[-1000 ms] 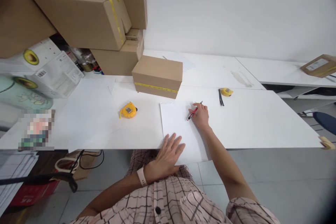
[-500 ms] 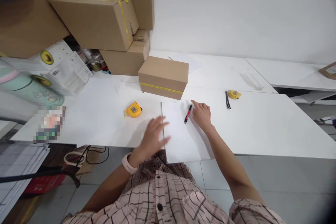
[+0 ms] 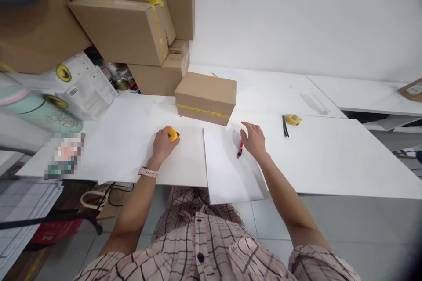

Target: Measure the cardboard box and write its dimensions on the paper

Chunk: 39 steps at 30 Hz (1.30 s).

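My left hand point(image 3: 162, 143) lies over a yellow tape measure point(image 3: 172, 133) on the white table point(image 3: 329, 158), fingers curled round it. My right hand point(image 3: 254, 139) rests open on a white sheet of paper point(image 3: 227, 171), fingers spread. A red pen point(image 3: 239, 149) lies loose on the sheet just left of that hand. Behind both stands a small cardboard box point(image 3: 206, 97) with a yellow measuring tape stretched along its front.
A second yellow tape measure point(image 3: 292, 119) with a black strap lies to the right. Stacked cardboard boxes point(image 3: 132, 30) and white avocado-printed cartons point(image 3: 79, 85) fill the back left. A further box point(image 3: 410, 89) sits at the far right. The sheet overhangs the table's near edge.
My right hand let go of the red pen, which now lies on the sheet. My left hand left the paper, moved left and closed over the yellow tape measure.
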Available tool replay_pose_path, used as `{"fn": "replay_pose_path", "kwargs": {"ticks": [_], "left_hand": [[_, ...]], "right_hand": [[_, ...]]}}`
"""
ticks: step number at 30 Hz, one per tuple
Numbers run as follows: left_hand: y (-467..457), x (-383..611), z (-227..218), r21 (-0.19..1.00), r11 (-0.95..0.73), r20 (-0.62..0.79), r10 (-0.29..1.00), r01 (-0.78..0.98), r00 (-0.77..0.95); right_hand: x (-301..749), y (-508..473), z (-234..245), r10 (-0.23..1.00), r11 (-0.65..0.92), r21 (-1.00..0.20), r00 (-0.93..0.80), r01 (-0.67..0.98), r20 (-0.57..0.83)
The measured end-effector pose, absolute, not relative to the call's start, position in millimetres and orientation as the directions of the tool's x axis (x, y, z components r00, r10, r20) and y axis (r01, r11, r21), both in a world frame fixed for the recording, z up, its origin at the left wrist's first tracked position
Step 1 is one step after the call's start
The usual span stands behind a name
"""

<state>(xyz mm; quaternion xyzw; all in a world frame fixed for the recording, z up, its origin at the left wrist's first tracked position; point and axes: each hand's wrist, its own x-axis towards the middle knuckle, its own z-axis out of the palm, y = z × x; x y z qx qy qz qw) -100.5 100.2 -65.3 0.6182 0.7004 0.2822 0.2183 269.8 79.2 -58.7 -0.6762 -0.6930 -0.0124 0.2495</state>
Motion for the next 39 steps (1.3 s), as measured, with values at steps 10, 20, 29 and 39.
{"fn": "replay_pose_path", "kwargs": {"ticks": [10,20,29,39], "left_hand": [[193,-107,-2,0.884,-0.207,0.171,0.978,-0.419,-0.121],[235,-89,18,0.924,0.019,0.003,0.998,-0.382,0.058],[145,-97,33,0.932,-0.163,0.202,0.975,-0.323,0.091],[55,-104,8,0.962,-0.106,0.124,0.991,-0.251,0.055]], "right_hand": [[280,122,-32,0.958,0.028,-0.903,0.246,0.430,0.147],[246,194,-1,0.991,-0.098,-0.973,0.114,0.209,-0.075],[246,145,27,0.985,0.163,-0.948,0.016,0.275,0.174],[237,67,6,0.979,0.098,-0.919,0.127,0.381,0.157]]}}
